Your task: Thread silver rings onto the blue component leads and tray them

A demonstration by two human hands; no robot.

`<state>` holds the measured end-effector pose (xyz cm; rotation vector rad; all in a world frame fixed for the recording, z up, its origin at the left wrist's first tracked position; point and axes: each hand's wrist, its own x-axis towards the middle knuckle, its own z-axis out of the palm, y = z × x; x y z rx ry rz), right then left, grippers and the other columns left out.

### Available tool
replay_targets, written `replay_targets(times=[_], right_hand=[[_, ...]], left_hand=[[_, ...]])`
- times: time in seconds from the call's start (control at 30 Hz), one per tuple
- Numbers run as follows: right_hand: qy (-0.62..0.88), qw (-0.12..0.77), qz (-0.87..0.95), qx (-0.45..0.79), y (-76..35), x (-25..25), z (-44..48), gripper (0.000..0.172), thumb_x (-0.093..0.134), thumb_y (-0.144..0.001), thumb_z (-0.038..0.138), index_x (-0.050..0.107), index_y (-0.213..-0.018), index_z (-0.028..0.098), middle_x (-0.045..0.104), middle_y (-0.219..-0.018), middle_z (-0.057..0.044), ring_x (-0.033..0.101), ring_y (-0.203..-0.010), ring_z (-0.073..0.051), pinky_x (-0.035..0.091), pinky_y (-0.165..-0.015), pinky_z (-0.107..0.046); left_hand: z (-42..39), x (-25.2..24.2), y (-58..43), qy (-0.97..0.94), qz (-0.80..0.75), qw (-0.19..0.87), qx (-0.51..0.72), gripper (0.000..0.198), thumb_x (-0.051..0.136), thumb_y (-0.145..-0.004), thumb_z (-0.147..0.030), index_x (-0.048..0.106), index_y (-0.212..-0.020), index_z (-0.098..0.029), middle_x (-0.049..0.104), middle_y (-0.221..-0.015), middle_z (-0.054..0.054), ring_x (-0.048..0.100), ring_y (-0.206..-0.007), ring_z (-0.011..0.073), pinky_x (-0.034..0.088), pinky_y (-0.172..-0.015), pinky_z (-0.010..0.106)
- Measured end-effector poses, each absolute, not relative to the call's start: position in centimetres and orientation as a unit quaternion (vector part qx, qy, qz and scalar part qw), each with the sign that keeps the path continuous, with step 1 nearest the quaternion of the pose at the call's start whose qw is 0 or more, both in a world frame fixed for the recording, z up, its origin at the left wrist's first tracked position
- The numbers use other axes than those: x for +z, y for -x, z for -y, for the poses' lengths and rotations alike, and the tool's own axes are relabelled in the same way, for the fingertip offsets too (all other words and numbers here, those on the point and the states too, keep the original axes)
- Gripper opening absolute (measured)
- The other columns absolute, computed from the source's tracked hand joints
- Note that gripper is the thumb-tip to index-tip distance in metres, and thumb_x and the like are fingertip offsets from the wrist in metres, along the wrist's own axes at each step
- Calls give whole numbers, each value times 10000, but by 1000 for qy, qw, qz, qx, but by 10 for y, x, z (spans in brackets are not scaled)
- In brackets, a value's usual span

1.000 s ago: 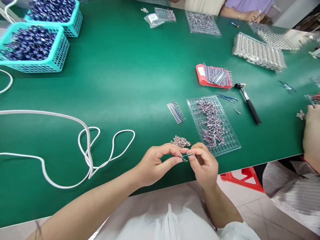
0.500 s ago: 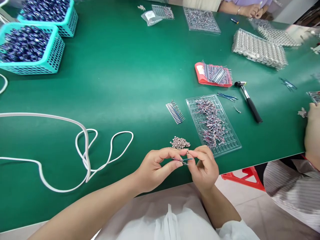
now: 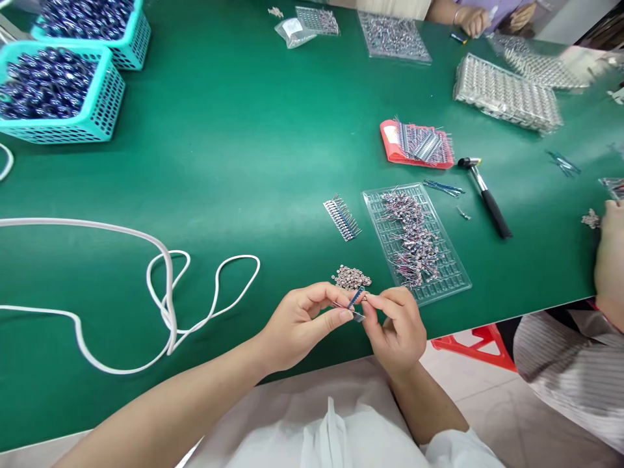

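Observation:
My left hand [image 3: 297, 328] pinches a narrow blue circuit-board strip [image 3: 355, 299] between thumb and fingers, its lower end grey with thin leads. My right hand [image 3: 400, 325] is closed at the strip's right side, fingertips pressed on a tiny round metal piece [image 3: 364, 298]. Just beyond the fingers lies a pile of small round metal pieces [image 3: 351, 277]. A similar panel of small boards with leads [image 3: 342, 219] rests farther up. To the right, a clear plastic tray [image 3: 451, 276] bears a heap of small wired parts [image 3: 414, 240].
Right of centre are a red packet [image 3: 392, 151] with board strips, loose blue strips [image 3: 443, 188] and a black-handled hammer [image 3: 494, 211]. White cable [image 3: 121, 231] loops at left, below turquoise baskets [image 3: 104, 107]. Co-workers' hands [image 3: 472, 21] show at the far side and right edge.
The blue strip has turned from lying nearly flat to pointing up and right between my fingers. My right fingertips have shifted slightly. The far co-worker's hands have moved apart.

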<state>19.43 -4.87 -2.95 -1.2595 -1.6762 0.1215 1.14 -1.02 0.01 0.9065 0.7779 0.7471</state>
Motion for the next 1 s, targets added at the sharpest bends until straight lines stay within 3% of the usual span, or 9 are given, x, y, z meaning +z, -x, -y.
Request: replay_targets(times=[0.27,0.67,1.0], right_hand=[[506,471,721,38,-198,-29,49,329,652,-856,31,629,-1099,251,639,-816,-14,609,-725,-154,519,-640,-306],[525,479,703,31,-197,-31,52,204,660,-874,94,644,-1027,227,632,-819,-31,615,-726,-159,531,-621,-302],[495,460,736,45,-202,-29,51,357,662,-851,17,634,-1132,235,666,-856,-36,623,-742,-158,529,-638,-305]], left_hand=[[10,0,-11,-405,-356,773,335,104,754,-851,-225,685,-828,-151,784,-1062,102,710,-1010,210,554,-945,361],[9,3,-11,-367,-341,800,331,120,782,-831,-233,702,-828,-142,791,-1007,80,712,-930,171,564,-899,316],[8,2,-9,-374,-338,800,324,112,769,-844,-227,696,-820,-145,776,-974,63,704,-902,158,557,-888,300]])
